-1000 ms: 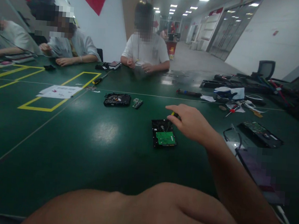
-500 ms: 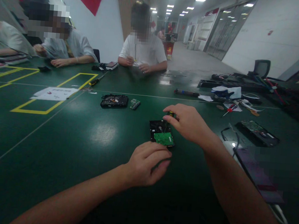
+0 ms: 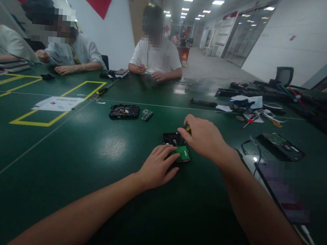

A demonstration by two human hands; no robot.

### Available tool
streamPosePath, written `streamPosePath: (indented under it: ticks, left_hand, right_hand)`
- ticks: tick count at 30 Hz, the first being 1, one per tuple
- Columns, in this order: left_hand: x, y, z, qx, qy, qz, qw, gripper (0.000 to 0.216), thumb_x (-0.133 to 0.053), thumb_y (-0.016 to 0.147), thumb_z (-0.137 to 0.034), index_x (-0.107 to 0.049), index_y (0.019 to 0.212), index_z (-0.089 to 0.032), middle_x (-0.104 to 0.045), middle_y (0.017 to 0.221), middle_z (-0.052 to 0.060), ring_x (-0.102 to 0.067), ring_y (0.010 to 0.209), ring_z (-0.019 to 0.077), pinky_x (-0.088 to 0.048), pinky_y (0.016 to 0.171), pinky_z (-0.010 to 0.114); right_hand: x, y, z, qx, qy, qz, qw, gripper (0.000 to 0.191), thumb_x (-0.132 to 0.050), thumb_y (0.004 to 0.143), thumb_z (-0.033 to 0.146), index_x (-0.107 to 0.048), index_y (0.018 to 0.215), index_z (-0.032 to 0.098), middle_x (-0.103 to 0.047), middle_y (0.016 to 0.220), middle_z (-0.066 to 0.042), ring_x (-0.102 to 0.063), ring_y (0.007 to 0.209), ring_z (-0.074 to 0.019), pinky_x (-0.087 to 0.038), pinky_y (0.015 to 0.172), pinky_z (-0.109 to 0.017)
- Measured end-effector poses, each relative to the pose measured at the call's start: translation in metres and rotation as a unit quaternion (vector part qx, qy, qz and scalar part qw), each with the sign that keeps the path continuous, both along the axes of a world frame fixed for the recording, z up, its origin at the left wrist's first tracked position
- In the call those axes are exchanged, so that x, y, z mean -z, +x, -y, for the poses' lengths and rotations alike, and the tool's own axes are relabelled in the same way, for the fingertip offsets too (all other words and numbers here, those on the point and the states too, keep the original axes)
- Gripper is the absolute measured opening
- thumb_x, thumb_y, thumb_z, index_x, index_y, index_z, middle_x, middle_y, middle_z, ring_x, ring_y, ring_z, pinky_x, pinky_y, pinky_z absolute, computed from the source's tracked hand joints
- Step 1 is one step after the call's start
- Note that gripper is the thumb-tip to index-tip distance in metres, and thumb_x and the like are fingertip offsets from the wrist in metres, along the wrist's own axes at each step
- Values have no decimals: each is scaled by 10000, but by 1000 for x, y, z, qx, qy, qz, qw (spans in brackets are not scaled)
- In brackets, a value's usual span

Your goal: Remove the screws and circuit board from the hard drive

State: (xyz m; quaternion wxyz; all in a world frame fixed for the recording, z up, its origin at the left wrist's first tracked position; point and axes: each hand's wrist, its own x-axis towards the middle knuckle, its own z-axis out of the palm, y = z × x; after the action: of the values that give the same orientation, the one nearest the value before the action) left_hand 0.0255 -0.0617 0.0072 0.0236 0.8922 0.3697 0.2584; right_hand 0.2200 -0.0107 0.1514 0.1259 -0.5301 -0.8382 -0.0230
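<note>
A black hard drive with a green circuit board lies on the green table in front of me. My left hand rests over the drive's near left part, fingers spread, fingertips touching the board and covering some of it. Above the drive's right side, my right hand is closed around a screwdriver with a yellow and black handle. Its shaft is mostly hidden, and I cannot tell whether the tip touches a screw.
An opened hard drive and a loose circuit board lie further left. To the right are another hard drive, a tablet-like device, glasses and a red screwdriver. Across the table sits a person.
My left hand has moved forward onto the drive, and its fingers have spread over the green board. The right hand has turned slightly, still holding the screwdriver.
</note>
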Motion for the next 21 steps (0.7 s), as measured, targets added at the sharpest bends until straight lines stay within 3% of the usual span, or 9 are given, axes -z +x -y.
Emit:
streamPosePath:
  ticks: [2, 5, 9, 15, 21]
  left_hand:
    - [1, 0, -1, -15, -3, -2, 1000, 472, -608, 981, -388, -575, 1418, -213, -534, 1470, 161, -457, 1413, 364, -418, 1163, 597]
    - [1, 0, -1, -29, -8, -10, 999, 489, -632, 962, -395, -583, 1418, -224, -505, 1486, 166, -426, 1426, 383, -410, 1157, 615]
    - [-1, 4, -4, -29, -7, -13, 999, 463, -649, 948, -399, -614, 1375, -222, -502, 1476, 168, -434, 1405, 386, -405, 1155, 614]
    - [2, 8, -8, -42, -5, 3, 999, 427, -682, 923, -387, -642, 1315, -223, -520, 1443, 159, -464, 1369, 382, -423, 1141, 610]
    - [5, 6, -7, -47, -7, 16, 999, 392, -651, 939, -299, -637, 1326, -235, -523, 1432, 148, -484, 1362, 361, -447, 1133, 585]
  right_hand:
    - [0, 0, 0, -2, -6, -1, 1000, 229, -569, 1011, 391, -623, 1080, 179, -727, 995, -121, -665, 858, -273, -443, 725, -360]
    - [-1, 4, -1, -57, -25, -26, 998, 159, -606, 966, 266, -635, 1100, 185, -729, 1076, -109, -666, 932, -251, -458, 805, -351]
    - [-3, 6, 0, -75, -52, -36, 995, 236, -581, 899, 151, -648, 1124, 171, -734, 1060, -100, -667, 899, -234, -455, 801, -337]
    - [2, 4, 1, -19, -24, 13, 999, 196, -578, 991, 314, -623, 1117, 171, -722, 1057, -130, -677, 930, -281, -461, 789, -368]
    - [2, 9, -1, -68, -52, -21, 996, 304, -647, 916, 183, -599, 1216, 180, -712, 1184, -124, -670, 1038, -277, -477, 880, -369]
